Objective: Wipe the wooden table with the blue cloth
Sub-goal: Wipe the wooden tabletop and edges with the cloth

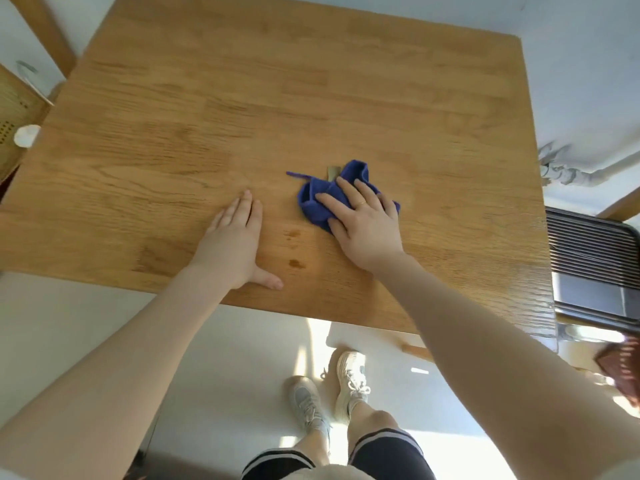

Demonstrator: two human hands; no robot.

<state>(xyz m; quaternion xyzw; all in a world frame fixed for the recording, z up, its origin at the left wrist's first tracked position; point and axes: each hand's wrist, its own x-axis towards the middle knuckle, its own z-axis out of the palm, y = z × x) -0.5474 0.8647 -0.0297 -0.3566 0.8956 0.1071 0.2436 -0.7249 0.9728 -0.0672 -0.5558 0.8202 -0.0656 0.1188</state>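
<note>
The square wooden table with a light oak-grain top (173, 140) fills the view, and its near edge runs just in front of the person. The left hand (235, 240) lies flat on the wood near that edge, fingers straight and released, thumb splayed toward the rim, holding nothing; keep it there as a brace so body weight does not tip onto the wiping arm. Just right of this hand, two small brown stain marks (294, 262) sit on the surface, apparently dried spills, though blur makes their nature uncertain. Further right, the crumpled blue cloth (313, 202) rests on the table slightly right of centre, with a loose thread trailing left. The right hand (360, 220) presses on top of it, fingers spread and nearly straight, palm bearing down rather than clutching. For a sound stroke, keep the palm flat over the bunched fabric, hold even downward pressure, and draw the cloth leftward and toward the near edge across the stains in overlapping passes. Refold the cloth if it rolls under the fingers.
</note>
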